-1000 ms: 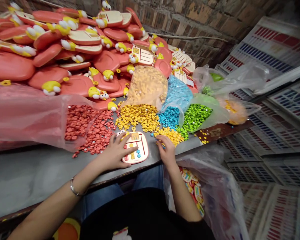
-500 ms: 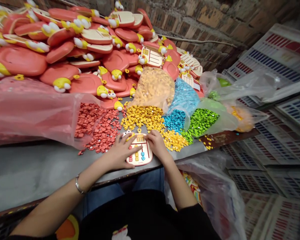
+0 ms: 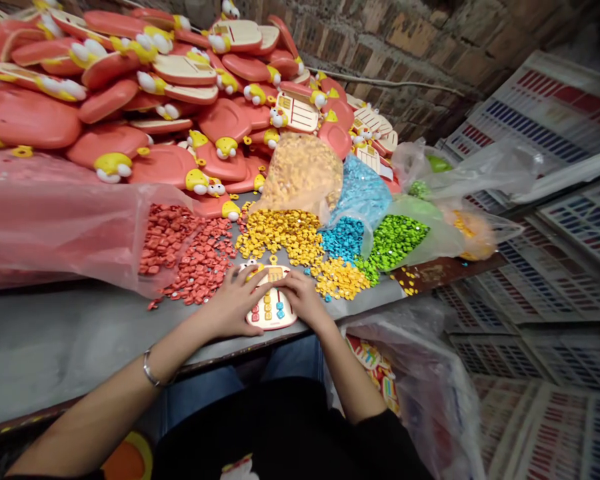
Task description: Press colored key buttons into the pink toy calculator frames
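A person's left hand (image 3: 233, 301), a silver bangle (image 3: 151, 371) on that wrist, and right hand (image 3: 303, 298) lie on a cream plastic toy panel (image 3: 271, 312) with coloured square keys, fingers extended over it from both sides, not clenched. The panel sits near the front edge of a grey worktable (image 3: 55, 353). Just beyond, loose red pieces (image 3: 200, 263), yellow pieces (image 3: 280, 233), blue pieces (image 3: 343, 239) and green pieces (image 3: 397, 243) spill from plastic bags (image 3: 300, 175). Farther back, salmon-pink toy cases (image 3: 165, 167) with yellow-and-white cartoon trim heap against a brick wall (image 3: 420, 40).
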### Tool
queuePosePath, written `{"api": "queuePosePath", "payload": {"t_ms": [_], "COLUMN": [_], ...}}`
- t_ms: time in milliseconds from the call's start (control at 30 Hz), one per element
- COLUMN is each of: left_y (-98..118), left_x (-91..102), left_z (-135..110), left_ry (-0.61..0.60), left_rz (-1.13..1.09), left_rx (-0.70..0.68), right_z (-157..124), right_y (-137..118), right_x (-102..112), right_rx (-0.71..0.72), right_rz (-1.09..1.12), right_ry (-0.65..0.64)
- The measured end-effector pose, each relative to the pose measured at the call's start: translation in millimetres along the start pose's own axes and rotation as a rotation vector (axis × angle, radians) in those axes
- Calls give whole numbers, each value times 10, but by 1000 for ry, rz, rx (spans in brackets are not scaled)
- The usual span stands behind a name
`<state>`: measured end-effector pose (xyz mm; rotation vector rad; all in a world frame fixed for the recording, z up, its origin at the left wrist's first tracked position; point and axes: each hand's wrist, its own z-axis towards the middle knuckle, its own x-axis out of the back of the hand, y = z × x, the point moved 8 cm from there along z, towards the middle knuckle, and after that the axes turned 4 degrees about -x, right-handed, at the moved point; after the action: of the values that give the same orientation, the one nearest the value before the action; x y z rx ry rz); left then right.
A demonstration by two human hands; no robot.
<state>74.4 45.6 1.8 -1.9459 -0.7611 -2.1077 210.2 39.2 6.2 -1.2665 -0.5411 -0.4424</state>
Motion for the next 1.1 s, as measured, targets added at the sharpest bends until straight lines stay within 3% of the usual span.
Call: {"api": "queuePosePath", "payload": {"t_ms": [133, 267, 333, 467, 600, 700, 833, 1100], "left_y": [-21, -23, -20, -28, -15, -13, -5, 8], "left_x": [-8, -21, -18, -13, 4, 12, 9, 0], "left_z": [7, 3, 0, -7, -11, -11, -7, -2], "left_ry": [-17, -16, -7, -2, 14, 16, 7, 11], "left_rz": [-4, -7, -8, -9, -19, -15, -8, -18], "left_rx": [17, -13, -30, -33, -53, -53, -48, -52], "right_z": [-91, -101, -37, 105, 134, 180, 222, 149], "right_y": [67, 296, 354, 375, 219, 133, 102, 100], "right_x": [38, 446, 516, 460, 456, 335, 209, 209], "right_rx": [-34, -107, -80, -28, 24, 45, 62, 23], "right_rz": [85, -92, -284, -424, -173, -66, -164, -316], "right_ry": [-97, 168, 200, 151, 247, 201, 150, 67]}}
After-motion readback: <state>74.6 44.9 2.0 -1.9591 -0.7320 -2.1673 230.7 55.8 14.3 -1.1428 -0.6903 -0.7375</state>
